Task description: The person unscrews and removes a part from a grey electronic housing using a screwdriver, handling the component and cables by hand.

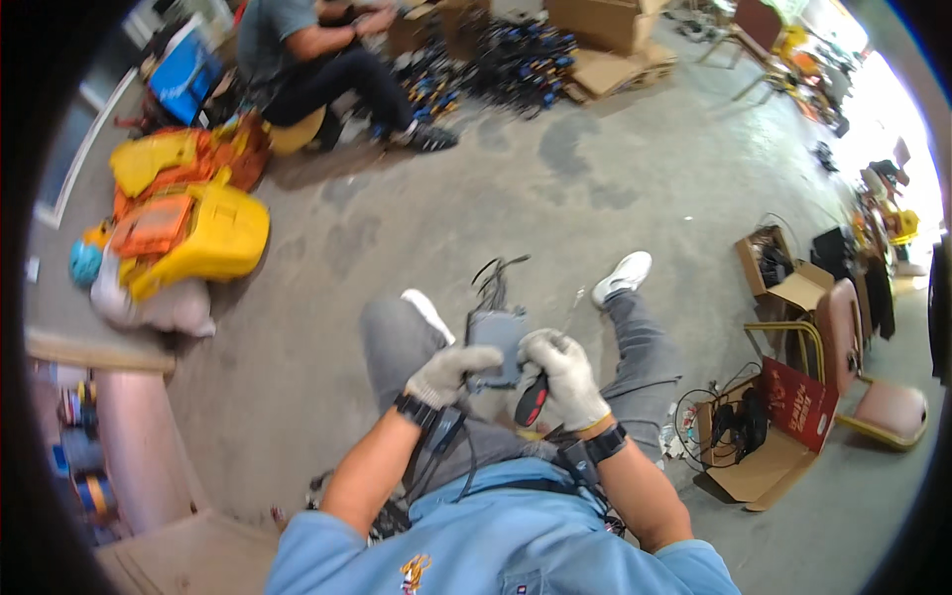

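Observation:
My left hand [443,377], in a pale work glove, grips a flat grey box [499,337] by its left side, with the thumb across its face. Several dark cables [493,285] stick out from the box's far end. Closed around a screwdriver [532,401] with a red and black handle is my gloved right hand [567,375], beside the box's right edge. The handle points back toward me; a thin shaft seems to show beyond the fingers, pointing away. Both hands are above my lap, between my spread knees.
Yellow and orange plastic shells [213,233] are piled at left. Another person [327,59] sits at the far left near a heap of cables [516,64] and cardboard boxes [600,25]. At right are an open carton [759,471] with black devices and a chair [843,332].

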Demonstrator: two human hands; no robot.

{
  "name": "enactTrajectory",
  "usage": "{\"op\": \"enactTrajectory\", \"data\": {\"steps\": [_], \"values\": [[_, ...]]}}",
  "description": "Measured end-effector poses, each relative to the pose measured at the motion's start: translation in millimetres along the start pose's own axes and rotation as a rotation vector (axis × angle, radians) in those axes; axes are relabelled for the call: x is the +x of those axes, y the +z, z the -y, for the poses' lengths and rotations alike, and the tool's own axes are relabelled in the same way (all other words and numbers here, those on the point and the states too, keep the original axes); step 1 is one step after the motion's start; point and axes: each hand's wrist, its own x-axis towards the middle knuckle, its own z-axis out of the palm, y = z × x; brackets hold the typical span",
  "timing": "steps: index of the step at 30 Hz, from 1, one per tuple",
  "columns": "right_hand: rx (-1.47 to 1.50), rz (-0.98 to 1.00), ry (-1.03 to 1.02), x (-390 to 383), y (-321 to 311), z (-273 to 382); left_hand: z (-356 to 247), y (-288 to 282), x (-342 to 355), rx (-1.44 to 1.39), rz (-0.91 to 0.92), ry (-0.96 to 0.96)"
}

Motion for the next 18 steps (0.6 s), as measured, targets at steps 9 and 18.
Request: {"op": "enactTrajectory", "data": {"steps": [9, 18], "values": [[-0.207, 0.086, -0.07, 12, -8, -6, 9, -10, -4, 0.05, -0.042, 0.003], [-0.69, 0.082, -0.196, 18, 14, 14, 3, 1, -12, 0.248, -0.184, -0.194]]}}
